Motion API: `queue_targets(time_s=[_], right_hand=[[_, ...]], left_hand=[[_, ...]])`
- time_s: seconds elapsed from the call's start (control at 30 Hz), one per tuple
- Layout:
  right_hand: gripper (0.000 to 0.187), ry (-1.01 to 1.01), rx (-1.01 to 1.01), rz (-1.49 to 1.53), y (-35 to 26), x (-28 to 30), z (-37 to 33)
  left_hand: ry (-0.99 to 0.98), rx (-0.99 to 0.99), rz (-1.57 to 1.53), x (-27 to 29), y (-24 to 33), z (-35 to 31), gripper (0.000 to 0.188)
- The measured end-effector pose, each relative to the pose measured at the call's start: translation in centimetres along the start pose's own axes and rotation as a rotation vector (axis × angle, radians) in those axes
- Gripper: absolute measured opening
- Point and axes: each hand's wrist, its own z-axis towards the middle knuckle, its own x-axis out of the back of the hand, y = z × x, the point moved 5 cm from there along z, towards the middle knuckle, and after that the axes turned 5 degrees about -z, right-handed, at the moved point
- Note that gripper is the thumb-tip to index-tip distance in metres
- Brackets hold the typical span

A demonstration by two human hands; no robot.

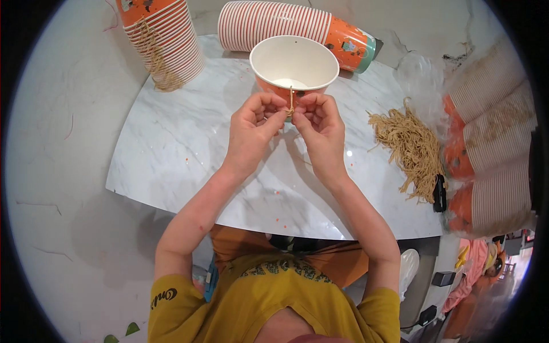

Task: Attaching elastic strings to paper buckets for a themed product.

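- Paper cup (pixel 294 60), white inside, orange outside: one, mouth up, at the far middle of the marble-patterned table (pixel 200 154), just beyond both hands.
- Tan string (pixel 291 96): one, running from the near rim down the cup's outer wall to a small bunched part between the fingertips; whether it passes through a hole cannot be told.
- Left hand (pixel 255 124): thumb and forefinger pinched at the bunched string, remaining fingers curled.
- Right hand (pixel 321 127): thumb and forefinger pinched close opposite, gripping the same string; which end each holds is too small to tell.
- Step in hand, as judged: forming or tightening a knot at the cup's near side.
- Next move, as judged: calls for an even pull apart by both pinches, gentle enough to spare the rim.
- Loose strings (pixel 409 151): one tangled heap, right side, black object (pixel 439 194) at its near end.
- Standing cup stack (pixel 166 48): far left, strings draped down its side.
- Lying cup stack (pixel 274 26): far edge, behind the single cup.
- Wrapped cup stacks (pixel 494 137): far right, beyond the heap.
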Motion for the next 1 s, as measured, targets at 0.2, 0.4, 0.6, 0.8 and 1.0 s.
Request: queue_targets(time_s=[0.2,0.4,0.6,0.8,1.0], right_hand=[[0.017,0.014,0.060,-0.001,0.4,0.1,-0.1],[0.009,0.030,0.019,-0.121,0.3,0.0,-1.0],[0.008,0.000,-0.046,-0.019,0.1,-0.2,-1.8],[0.009,0.044,-0.007,-0.179,0.2,0.2,-2.1],[0.012,0.070,-0.019,-0.177,0.1,0.1,-2.3]], left_hand=[[0.014,0.001,0.029,-0.1,0.3,-0.3,0.013],[0.010,-0.006,-0.007,0.0,-0.1,-0.2,0.016],[0.002,-0.022,-0.026,0.1,-0.1,-0.3,0.015],[0.007,-0.026,0.020,-0.6,0.1,-0.8,0.023],[0.052,-0.234,0.238,-1.1,-0.5,-1.0,0.015]])
